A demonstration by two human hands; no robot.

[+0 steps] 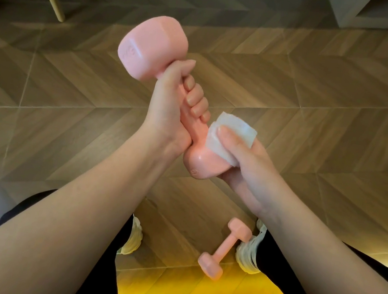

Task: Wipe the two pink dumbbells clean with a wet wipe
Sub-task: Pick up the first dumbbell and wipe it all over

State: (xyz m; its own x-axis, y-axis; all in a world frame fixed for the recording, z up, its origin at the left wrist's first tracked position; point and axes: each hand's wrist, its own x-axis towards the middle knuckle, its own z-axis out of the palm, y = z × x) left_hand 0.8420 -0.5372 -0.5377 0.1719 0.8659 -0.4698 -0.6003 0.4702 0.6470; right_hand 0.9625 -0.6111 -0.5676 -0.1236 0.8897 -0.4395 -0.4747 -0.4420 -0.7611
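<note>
Pink dumbbell [152,48] tilted in the air, its handle gripped by the left hand [170,116]. The right hand [243,163] presses a folded wet wipe [229,137] around its lower head. A second dumbbell [224,248] lies on the wooden floor [319,102] below.

You hold the first pink dumbbell [152,46] in the air, tilted, with one squared, glossy head up at 11 o'clock and the other down at 5 o'clock. Your left hand [173,109] grips its handle. The wet wipe [229,137], white and folded, lies on the lower head's 2 o'clock side, pressed there by the thumb of your right hand [247,169]. The second pink dumbbell [224,248] lies on the floor [341,117] at 6 o'clock, its handle running from 1 to 7 o'clock.
</note>
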